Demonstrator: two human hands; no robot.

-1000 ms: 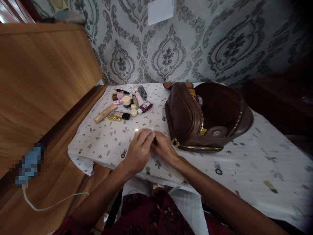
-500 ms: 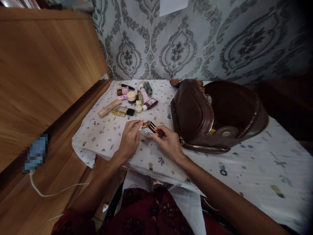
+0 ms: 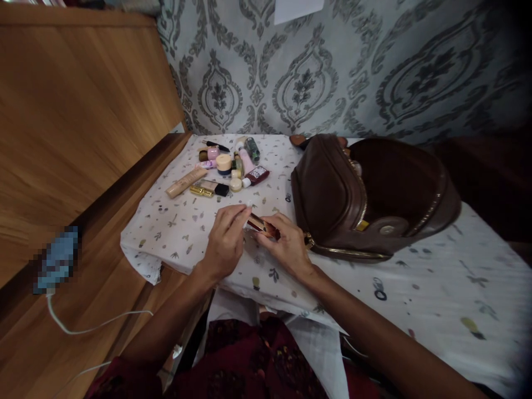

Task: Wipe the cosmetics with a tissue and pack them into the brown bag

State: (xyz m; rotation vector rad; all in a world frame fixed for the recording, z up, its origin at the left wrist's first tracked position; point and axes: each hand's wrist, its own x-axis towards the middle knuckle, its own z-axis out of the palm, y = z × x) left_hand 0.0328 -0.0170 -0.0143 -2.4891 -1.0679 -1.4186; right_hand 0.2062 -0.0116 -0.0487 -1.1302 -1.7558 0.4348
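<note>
A person's right hand [image 3: 287, 237] grasps a shiny copper-brown case [image 3: 257, 223] above the near part of a cloth-covered surface [image 3: 178, 230], while the left hand [image 3: 226, 239] meets its left end with curled fingers. Whether the left fingertips pinch the case or only rest against it cannot be told.

The near edge of the surface runs beneath the forearms. On the left, its edge slants along a wooden panel [image 3: 87, 83], and the cloth hangs over at the near left corner; the far edge lies along a patterned wall [image 3: 286, 83]. A broad stretch of printed cloth separates the left hand from that left edge, and a narrower strip lies between the hands and the cosmetics [image 3: 223, 164] grouped at far left. The tightest spot is on the right, where a brown bag [image 3: 322, 199] stands unzipped just beside the right hand; more cloth spreads to the right of it.

Half a second earlier, a glittering silver piece shows plainly below the case; now the left fingers sit closer and it is largely out of sight. A second earlier, the hands close together and mostly hide the case. The bag and cosmetics keep their places throughout.
</note>
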